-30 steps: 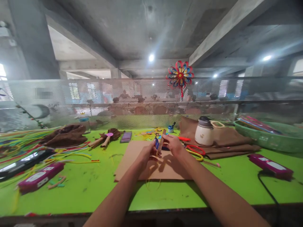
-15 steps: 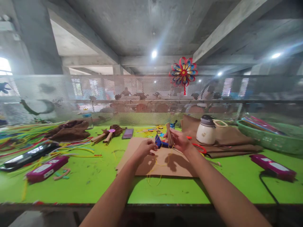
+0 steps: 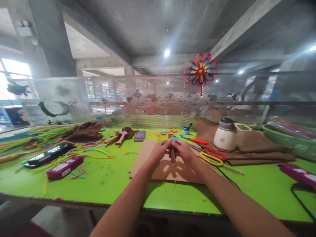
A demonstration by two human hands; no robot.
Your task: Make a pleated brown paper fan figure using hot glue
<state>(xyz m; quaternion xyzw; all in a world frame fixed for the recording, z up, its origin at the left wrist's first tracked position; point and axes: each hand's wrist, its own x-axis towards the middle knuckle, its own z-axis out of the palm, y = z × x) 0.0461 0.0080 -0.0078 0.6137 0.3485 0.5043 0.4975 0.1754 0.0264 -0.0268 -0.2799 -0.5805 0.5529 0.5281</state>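
Over the sheet of brown cardboard (image 3: pixel 153 169), both of my hands meet around a small brown rolled strip (image 3: pixel 173 158), its material hard to make out. My left hand (image 3: pixel 161 152) pinches it from one side with bent fingers. From the other side my right hand (image 3: pixel 184 152) closes on it, the fingertips nearly touching those of the left. The strip stands tilted, its lower end sticking out below the fingers. Thin yellow strands (image 3: pixel 168 180) lie on the cardboard beneath. Scissors with red and yellow handles (image 3: pixel 211 158) lie beside my right wrist.
On the green table (image 3: pixel 106 187) are a cream jar (image 3: pixel 224 136), folded brown fabric (image 3: pixel 256 149), a green basket (image 3: pixel 278 143) and a small blue pot (image 3: pixel 186 130). Leftward lie brown rolled pieces (image 3: pixel 119 136), a purple box (image 3: pixel 64 167) and coloured cords (image 3: pixel 41 138). A black cable (image 3: pixel 230 179) passes my right forearm.
My left hand has moved right and closed on the brown strip beside my right hand. The blue tool between the hands is out of sight. The view has shifted, uncovering the scissors.
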